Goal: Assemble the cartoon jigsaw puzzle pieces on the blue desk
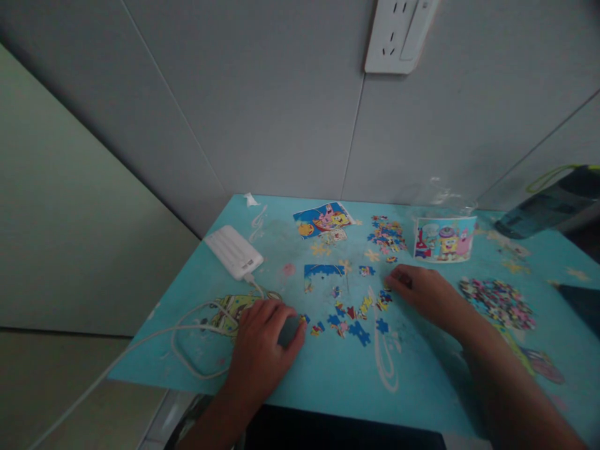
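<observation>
My left hand (pixel 262 340) rests on the blue table (pixel 328 375) at its near left, fingers curled down, beside a small jigsaw piece (pixel 304 319). My right hand (pixel 424 292) lies palm down to the right, its fingertips touching loose pieces (pixel 383 301). Between the hands several loose blue and coloured pieces (pixel 349 319) are scattered. A partly joined blue strip of puzzle (pixel 323 271) lies just beyond them. I cannot tell whether either hand holds a piece.
A white power bank (pixel 233 251) with a looping cable (pixel 187 331) lies at the left. Farther back are a cartoon picture card (pixel 323 220), a pile of pieces (pixel 387 234) and a printed cup (pixel 444 237). Another pile (pixel 497 302) and a dark bottle (pixel 548 203) lie right.
</observation>
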{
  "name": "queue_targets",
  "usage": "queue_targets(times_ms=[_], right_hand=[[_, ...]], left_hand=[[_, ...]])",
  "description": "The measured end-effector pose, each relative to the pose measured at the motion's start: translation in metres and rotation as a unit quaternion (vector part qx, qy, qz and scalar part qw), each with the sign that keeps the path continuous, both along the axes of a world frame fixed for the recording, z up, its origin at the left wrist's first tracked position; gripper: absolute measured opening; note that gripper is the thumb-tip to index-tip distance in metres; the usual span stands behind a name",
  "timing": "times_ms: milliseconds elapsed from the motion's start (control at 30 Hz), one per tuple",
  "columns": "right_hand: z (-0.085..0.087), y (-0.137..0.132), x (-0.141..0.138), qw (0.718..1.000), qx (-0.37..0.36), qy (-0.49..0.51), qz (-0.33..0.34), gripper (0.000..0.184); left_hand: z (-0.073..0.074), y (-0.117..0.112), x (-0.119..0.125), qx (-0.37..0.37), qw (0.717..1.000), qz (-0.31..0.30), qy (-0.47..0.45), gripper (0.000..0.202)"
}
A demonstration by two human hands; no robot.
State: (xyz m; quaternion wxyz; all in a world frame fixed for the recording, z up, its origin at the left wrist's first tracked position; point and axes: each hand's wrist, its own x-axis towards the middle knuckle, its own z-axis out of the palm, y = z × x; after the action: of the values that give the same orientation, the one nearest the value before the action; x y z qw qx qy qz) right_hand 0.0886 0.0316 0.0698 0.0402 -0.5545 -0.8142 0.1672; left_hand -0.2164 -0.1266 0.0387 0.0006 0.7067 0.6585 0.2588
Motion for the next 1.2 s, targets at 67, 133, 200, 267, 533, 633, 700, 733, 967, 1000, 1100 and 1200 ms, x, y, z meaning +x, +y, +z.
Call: queue_targets(times_ms=[67, 133, 200, 267, 533, 633, 700, 733, 967, 1000, 1100, 1200], right_hand=[[-0.0002, 0.0, 0.0, 1.0, 0.0, -0.002, 0.0, 0.028], [-0.0003, -0.0001, -0.0003, 1.0, 0.0, -0.004, 0.002, 0.028], [-0.0004, 0.0, -0.0004, 1.0, 0.0, -0.004, 0.005, 0.029], [-0.0008, 0.0002, -0.0004, 1.0, 0.001, -0.004, 0.004, 0.029], [-0.0023, 0.0012, 0.0003, 1.0, 0.005, -0.019, 0.007, 0.028], [-0.002, 0.0008, -0.0001, 1.0, 0.007, -0.019, 0.007, 0.027], [-0.0017, 0.0005, -0.0002, 1.0, 0.006, -0.019, 0.006, 0.026], [-0.0015, 0.0003, -0.0002, 1.0, 0.005, -0.018, 0.005, 0.026], [-0.0032, 0.0008, 0.001, 1.0, 0.008, -0.023, 0.004, 0.026], [-0.0034, 0.0009, 0.001, 1.0, 0.008, -0.024, 0.003, 0.026], [-0.0032, 0.0007, 0.0003, 1.0, 0.01, -0.027, 0.002, 0.025], [-0.0026, 0.0, -0.0002, 1.0, 0.015, -0.026, 0.002, 0.025]], left_hand=[[0.0014, -0.0002, 0.0005, -0.005, 1.0, -0.003, 0.002, 0.012], [0.0024, -0.0003, 0.0007, -0.011, 1.0, -0.008, 0.006, 0.012], [0.0029, -0.0004, 0.0009, -0.015, 1.0, -0.015, 0.009, 0.011], [0.0026, -0.0003, 0.0006, -0.017, 1.0, -0.022, 0.008, 0.01], [-0.0014, 0.0005, -0.0025, -0.026, 0.998, -0.05, -0.02, 0.011], [-0.0037, 0.0007, -0.0032, -0.027, 0.997, -0.062, -0.024, 0.015], [-0.0052, 0.0008, -0.0039, -0.028, 0.997, -0.07, -0.023, 0.019], [-0.0059, 0.0007, -0.0042, -0.029, 0.997, -0.074, -0.022, 0.021], [-0.0064, -0.0004, -0.0044, -0.038, 0.996, -0.081, -0.031, 0.026], [-0.006, -0.0005, -0.0039, -0.037, 0.996, -0.079, -0.033, 0.024], [-0.0046, -0.0006, -0.0021, -0.034, 0.996, -0.072, -0.035, 0.021], [-0.0038, 0.0, -0.0011, -0.039, 0.996, -0.07, -0.03, 0.02]])
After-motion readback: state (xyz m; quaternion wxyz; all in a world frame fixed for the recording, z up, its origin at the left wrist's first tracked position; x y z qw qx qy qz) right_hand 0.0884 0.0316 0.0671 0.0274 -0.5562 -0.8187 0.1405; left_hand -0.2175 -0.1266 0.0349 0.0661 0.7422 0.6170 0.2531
